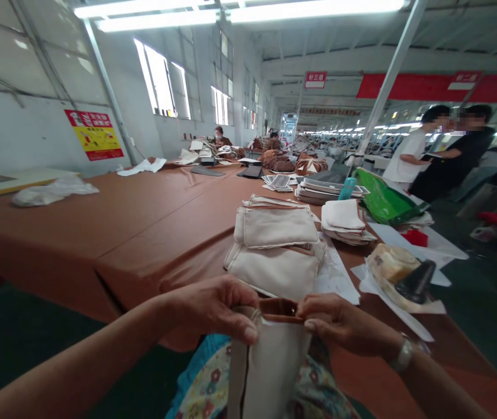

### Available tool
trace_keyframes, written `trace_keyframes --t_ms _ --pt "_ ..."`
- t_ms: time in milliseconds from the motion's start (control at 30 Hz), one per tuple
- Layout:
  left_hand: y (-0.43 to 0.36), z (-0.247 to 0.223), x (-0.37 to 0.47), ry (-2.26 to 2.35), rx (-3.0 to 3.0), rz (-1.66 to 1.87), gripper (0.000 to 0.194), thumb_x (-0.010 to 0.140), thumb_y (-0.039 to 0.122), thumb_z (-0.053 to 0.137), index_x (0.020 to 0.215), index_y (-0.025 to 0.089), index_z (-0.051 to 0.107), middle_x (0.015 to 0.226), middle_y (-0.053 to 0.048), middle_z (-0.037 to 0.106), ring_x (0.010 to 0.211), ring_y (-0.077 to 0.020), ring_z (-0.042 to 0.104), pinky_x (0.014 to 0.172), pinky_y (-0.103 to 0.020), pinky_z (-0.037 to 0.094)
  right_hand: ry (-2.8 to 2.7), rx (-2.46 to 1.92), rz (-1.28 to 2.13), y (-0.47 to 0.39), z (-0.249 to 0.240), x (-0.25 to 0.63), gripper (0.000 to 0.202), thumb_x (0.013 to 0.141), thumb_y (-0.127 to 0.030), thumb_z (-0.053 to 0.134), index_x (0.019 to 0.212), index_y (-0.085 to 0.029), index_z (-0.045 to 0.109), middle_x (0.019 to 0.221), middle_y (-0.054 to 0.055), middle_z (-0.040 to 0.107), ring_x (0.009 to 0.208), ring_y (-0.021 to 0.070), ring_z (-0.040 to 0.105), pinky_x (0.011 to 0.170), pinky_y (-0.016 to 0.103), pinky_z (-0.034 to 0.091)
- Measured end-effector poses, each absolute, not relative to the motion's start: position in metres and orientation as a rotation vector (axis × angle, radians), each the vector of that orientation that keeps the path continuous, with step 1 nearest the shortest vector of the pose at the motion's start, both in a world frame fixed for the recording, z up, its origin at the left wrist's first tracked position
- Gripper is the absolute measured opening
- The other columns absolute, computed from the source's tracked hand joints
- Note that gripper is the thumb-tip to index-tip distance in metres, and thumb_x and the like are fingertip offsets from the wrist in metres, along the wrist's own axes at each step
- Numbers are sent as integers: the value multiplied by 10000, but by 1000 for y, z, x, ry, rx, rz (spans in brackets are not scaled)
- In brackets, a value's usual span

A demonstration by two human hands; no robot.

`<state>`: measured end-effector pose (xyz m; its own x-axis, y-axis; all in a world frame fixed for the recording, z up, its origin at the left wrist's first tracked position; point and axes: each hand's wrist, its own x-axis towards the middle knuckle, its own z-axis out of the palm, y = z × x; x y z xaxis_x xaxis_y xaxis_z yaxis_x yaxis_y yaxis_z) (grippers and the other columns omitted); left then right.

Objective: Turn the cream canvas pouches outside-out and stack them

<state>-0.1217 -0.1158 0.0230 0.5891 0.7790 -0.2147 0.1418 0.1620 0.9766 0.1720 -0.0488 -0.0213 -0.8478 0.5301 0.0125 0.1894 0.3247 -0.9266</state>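
Both my hands hold a cream bag piece (277, 361) with a brown inner edge, its opening facing up, at the near edge of the table. My left hand (226, 311) grips the left side of the opening, thumb pressed on the outside near a seam. At the right corner of the rim, my right hand (336, 323) pinches the brown edge between thumb and fingers. Just beyond my hands lies a stack of similar cream pieces (279, 227), some showing brown edging.
Brown sheeting covers the table (144, 221). To the right are a smaller cream stack (342, 215), a green bag (383, 198), a teal bottle (347, 188), and a black object beside a yellowish block (394, 262). Two people (449, 145) stand at the far right; another person (221, 137) sits further back.
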Motion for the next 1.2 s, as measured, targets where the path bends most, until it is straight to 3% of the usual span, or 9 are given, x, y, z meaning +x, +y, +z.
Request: trace_keyframes --t_ms 100,200,333,467,667,767,900,1033,1200 --pt "-117 39 -96 899 1557 380 402 640 496 816 743 133 678 676 21 555 641 -122 454 556 -192 363 -2076 -475 1776 -65 -12 147 353 891 -437 607 1127 -175 588 962 51 580 831 180 518 735 279 419" --pt "-114 39 -90 923 1589 368 392 637 466 824 744 127 660 676 30 521 648 -116 425 561 -189 354 -1912 -357 1897 -80 -14 126 324 860 -442 654 995 -161 569 835 9 519 720 134 444 644 241 376" --pt "-115 21 -101 955 1481 479 423 613 434 841 851 134 662 741 19 557 664 -121 451 564 -188 370 -1822 -405 1779 -88 -34 117 241 900 -384 621 879 -155 548 784 -8 470 698 120 387 629 235 342" --pt "-116 21 -113 952 1471 454 460 559 396 876 892 144 686 804 5 596 705 -130 489 582 -184 391 -1792 -481 1701 -94 -42 118 191 952 -343 548 879 -166 552 820 1 483 744 130 416 667 241 367" --pt "-113 35 -116 890 1351 378 464 608 469 837 934 167 704 825 -1 612 689 -130 506 588 -199 404 -1922 -662 1484 -99 -26 117 183 993 -350 455 929 -204 545 799 -15 470 737 137 426 677 239 385" --pt "-113 30 -111 972 1329 455 478 628 525 808 890 138 706 724 10 558 626 -113 453 549 -200 365 -2078 -762 1246 -100 -17 115 190 1008 -322 409 933 -219 550 819 -12 517 780 148 470 728 239 394" --pt "-113 22 -102 953 1348 510 413 676 482 792 768 96 680 627 31 459 575 -82 342 517 -202 279 -2135 -784 1105 -102 -14 114 188 997 -289 413 884 -219 545 880 -4 558 843 158 493 774 238 384" --pt "-112 15 -98 810 1213 587 391 680 445 802 761 83 678 680 3 536 622 -96 404 573 -212 326 -2016 -766 1353 -99 -18 114 206 985 -316 427 851 -196 528 760 -20 471 711 134 413 657 232 350" --pt "-113 5 -98 750 1144 648 370 701 432 801 719 87 666 677 -3 544 627 -97 416 608 -222 329 -1687 -681 1779 -91 -27 111 233 924 -376 523 819 -169 517 664 -37 355 603 112 278 519 237 221"
